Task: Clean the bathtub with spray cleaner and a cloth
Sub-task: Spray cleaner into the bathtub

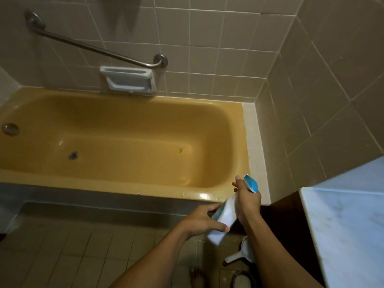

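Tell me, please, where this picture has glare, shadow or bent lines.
Head view: glare shines on the wet front rim of the bathtub beside the spray bottle; a dark shadow falls on the tiled wall at the top; the floor tiles are dim; the wide lens bows the bathtub's long edges.

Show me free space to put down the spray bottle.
Free: the marble counter right of the right hand; the white ledge between bathtub and wall; floor tiles left of the left hand. Crowded: floor under the spray bottle, holding a white scoop and a foot.
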Demonstrator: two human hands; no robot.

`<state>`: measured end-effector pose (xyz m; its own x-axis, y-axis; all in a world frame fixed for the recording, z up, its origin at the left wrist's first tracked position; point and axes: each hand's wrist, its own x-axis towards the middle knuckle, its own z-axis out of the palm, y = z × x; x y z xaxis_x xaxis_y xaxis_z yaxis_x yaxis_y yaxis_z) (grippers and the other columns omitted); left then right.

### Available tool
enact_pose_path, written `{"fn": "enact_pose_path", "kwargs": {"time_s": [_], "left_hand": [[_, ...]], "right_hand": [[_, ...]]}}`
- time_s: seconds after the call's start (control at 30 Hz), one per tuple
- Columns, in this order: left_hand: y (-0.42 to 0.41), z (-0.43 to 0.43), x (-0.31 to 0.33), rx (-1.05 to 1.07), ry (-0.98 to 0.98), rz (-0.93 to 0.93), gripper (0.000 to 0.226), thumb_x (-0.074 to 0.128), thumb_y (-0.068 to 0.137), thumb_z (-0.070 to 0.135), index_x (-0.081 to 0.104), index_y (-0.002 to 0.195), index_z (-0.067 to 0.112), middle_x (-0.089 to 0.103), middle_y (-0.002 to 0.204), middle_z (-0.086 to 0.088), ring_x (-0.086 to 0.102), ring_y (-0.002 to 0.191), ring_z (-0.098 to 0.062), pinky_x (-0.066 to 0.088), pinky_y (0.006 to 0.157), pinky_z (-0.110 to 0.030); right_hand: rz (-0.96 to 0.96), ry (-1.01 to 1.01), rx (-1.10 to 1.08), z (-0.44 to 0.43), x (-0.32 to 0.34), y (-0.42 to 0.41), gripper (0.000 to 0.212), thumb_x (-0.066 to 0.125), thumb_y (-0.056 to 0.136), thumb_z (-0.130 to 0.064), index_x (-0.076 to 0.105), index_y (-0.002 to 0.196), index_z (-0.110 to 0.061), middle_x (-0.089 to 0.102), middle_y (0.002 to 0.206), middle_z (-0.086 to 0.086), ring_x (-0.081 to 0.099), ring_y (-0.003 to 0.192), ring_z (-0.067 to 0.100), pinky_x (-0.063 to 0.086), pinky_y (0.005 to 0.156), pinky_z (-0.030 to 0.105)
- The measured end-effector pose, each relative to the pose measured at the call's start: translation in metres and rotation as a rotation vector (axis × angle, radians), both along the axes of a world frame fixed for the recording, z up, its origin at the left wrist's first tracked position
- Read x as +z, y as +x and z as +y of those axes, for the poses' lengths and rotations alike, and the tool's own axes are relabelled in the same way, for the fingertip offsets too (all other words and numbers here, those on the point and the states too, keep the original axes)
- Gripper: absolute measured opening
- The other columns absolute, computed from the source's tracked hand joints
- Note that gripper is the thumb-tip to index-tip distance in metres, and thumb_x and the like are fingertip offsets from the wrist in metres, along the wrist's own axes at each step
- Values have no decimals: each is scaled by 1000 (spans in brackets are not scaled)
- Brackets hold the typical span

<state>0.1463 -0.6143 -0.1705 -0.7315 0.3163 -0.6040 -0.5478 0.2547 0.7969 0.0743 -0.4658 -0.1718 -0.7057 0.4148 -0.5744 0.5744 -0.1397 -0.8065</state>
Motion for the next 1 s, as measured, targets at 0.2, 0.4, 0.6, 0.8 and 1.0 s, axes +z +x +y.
{"fn": "enact_pose_path", "kwargs": {"time_s": [0.2, 0.4, 0.6, 0.8, 1.0], "left_hand": [[-6, 8, 7, -11, -11, 11, 84, 88, 77, 22, 48, 151, 31, 56, 122, 19, 54, 110, -2, 50, 85, -23], [3, 6, 4, 53, 7, -13, 81, 92, 71, 26, 57, 144, 34, 65, 128, 12, 60, 117, -10, 55, 99, -33], [25, -6, 1, 137, -33, -45, 91, 94, 67, 31, 52, 148, 35, 61, 131, 9, 58, 119, -13, 56, 100, -40], [70, -36, -8, 394, -23, -125, 84, 97, 64, 33, 55, 137, 29, 59, 134, 6, 61, 120, -17, 63, 84, -38], [109, -73, -4, 605, -20, -144, 88, 102, 51, 38, 54, 123, 24, 61, 133, -1, 65, 117, -20, 63, 79, -40]], "right_hand": [[-34, 24, -42, 6, 2, -6, 25, 72, 91, -38, 65, 85, -14, 71, 74, 4, 64, 76, 22, 52, 88, 45], [8, -81, 84, 10, 1, -3, 30, 75, 91, -36, 67, 106, -10, 74, 98, 5, 66, 90, 20, 51, 84, 39], [-105, -73, 209, -15, -11, 4, 32, 75, 87, -38, 68, 95, -8, 70, 72, 6, 64, 70, 25, 58, 83, 48], [-62, -195, 578, -68, -13, 14, 15, 76, 90, -21, 68, 83, -11, 72, 85, 7, 64, 79, 21, 50, 78, 36], [-98, -76, 843, -140, -10, 34, 32, 76, 87, -36, 64, 71, -11, 65, 62, 5, 60, 60, 20, 49, 66, 35]]}}
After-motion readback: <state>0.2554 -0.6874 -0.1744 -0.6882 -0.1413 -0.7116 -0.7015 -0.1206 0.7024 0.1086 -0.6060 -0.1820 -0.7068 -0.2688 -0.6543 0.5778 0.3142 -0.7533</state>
